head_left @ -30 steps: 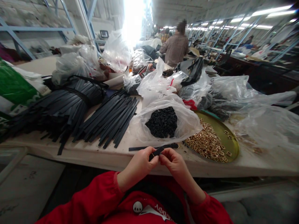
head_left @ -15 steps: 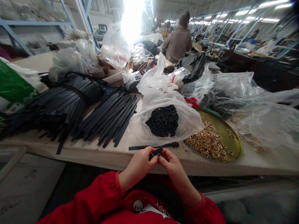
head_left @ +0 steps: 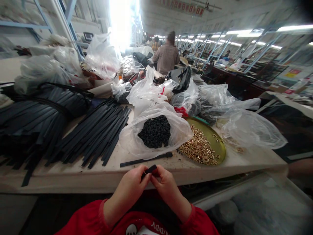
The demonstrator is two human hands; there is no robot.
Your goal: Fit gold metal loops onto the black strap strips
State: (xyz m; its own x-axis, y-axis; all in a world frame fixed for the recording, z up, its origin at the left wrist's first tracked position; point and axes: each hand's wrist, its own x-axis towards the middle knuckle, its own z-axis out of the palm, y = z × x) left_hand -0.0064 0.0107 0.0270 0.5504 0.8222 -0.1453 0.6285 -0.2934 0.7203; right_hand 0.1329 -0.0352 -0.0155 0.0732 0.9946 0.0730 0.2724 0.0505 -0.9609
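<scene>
Strips of black lie in a big bundle on the left part of the counter, with a band around them. One pokes out over the front edge. Next comes a loose pile of black strips, spread out side by side. One lone strip lies near the middle of the front edge. The left hand is in front of that edge, its grip pinched on a short black piece. A bit of gold shows by its thumb. Behind the lone strip sits an open white bag with small black bits inside. The right hand has its grip closed on the piece's other side. Then comes a round gold tray, near the front edge, with a heap of gold buckles. A clear bag lies toward the right end.
</scene>
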